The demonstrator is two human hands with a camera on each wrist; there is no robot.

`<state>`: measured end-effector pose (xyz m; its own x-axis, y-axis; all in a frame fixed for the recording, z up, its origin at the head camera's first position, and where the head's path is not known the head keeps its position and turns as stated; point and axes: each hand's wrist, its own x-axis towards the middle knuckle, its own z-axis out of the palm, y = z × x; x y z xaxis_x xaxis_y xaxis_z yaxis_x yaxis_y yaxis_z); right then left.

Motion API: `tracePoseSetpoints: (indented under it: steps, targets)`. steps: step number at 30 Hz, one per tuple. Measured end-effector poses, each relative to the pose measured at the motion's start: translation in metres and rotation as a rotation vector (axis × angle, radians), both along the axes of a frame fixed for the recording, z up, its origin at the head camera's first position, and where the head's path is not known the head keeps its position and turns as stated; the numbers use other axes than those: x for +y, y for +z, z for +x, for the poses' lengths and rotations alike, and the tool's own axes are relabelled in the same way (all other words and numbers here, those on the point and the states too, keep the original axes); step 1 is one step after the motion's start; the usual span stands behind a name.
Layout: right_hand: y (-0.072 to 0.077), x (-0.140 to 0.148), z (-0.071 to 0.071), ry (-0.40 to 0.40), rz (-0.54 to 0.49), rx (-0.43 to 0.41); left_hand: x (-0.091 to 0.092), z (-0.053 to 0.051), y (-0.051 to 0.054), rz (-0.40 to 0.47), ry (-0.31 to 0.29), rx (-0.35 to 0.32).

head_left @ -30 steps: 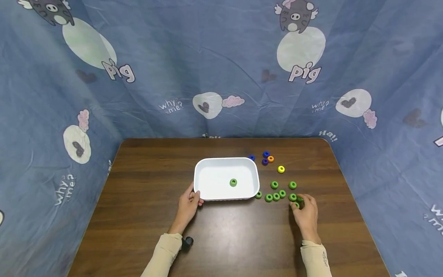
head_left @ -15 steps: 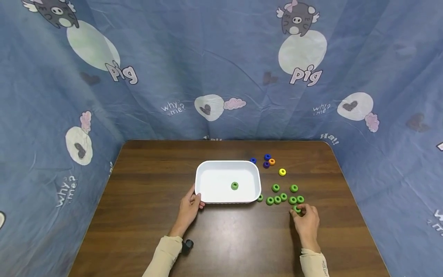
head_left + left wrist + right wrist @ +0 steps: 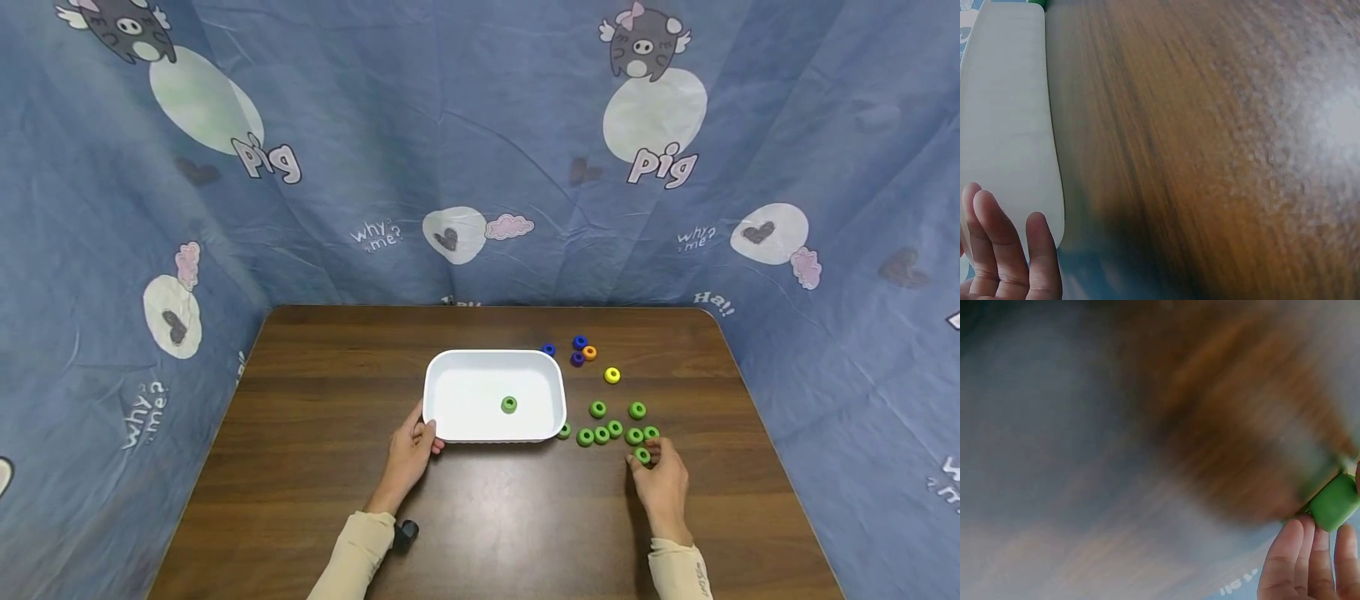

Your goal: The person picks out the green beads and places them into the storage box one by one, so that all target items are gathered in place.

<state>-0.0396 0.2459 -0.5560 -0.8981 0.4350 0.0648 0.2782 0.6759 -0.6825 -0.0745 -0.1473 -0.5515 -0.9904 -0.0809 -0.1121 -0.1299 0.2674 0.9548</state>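
Green ring (image 3: 642, 456) pinched in our right hand (image 3: 664, 490), left hand (image 3: 408, 455) holding the white tray (image 3: 465, 392), we seem mid-pickup; the next move likely calls for a steady lift.

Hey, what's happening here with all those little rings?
Someone's left hand holds a white tray by its near left corner. Their right hand pinches a green ring over to the right. Only one other green ring is in the tray. More green rings are on the table beside it, and farther back are a yellow ring, an orange ring, a darker purple ring and some blue rings.
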Motion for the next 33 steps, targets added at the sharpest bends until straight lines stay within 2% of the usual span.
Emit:
tracePoseSetpoints:
  steps: [6,11,12,15,18,19,23,26,29,33]
  targets:
    - [-0.001,0.000,-0.001,0.007,0.022,-0.006,0.001,-0.001,-0.001,-0.005,0.001,-0.002]
    - [0.000,0.000,-0.001,0.002,0.027,0.027,0.002,-0.002,-0.001,-0.011,0.005,-0.001]
    - [0.001,0.000,-0.002,0.001,0.026,0.038,0.003,-0.001,0.004,-0.014,0.007,-0.009]
    - [0.010,-0.003,-0.004,0.006,0.015,0.064,0.004,0.001,0.005,-0.019,0.015,-0.022]
    - [0.026,-0.011,-0.013,0.021,-0.010,0.087,0.005,0.002,0.006,-0.026,0.024,-0.032]
    - [0.033,-0.016,-0.017,0.031,-0.017,0.098,0.004,0.001,0.001,-0.026,0.022,-0.022]
    - [0.058,-0.042,-0.035,0.104,-0.057,0.148,0.004,0.002,0.003,-0.020,0.020,-0.009]
    - [0.070,-0.066,-0.048,0.188,-0.081,0.178,0.003,0.002,0.004,-0.018,0.021,-0.005]
    - [0.072,-0.089,-0.059,0.269,-0.070,0.199,0.003,0.002,0.004,-0.010,0.024,-0.007]
    - [0.068,-0.111,-0.070,0.344,-0.042,0.234,0.004,0.002,0.004,-0.001,0.020,-0.015]
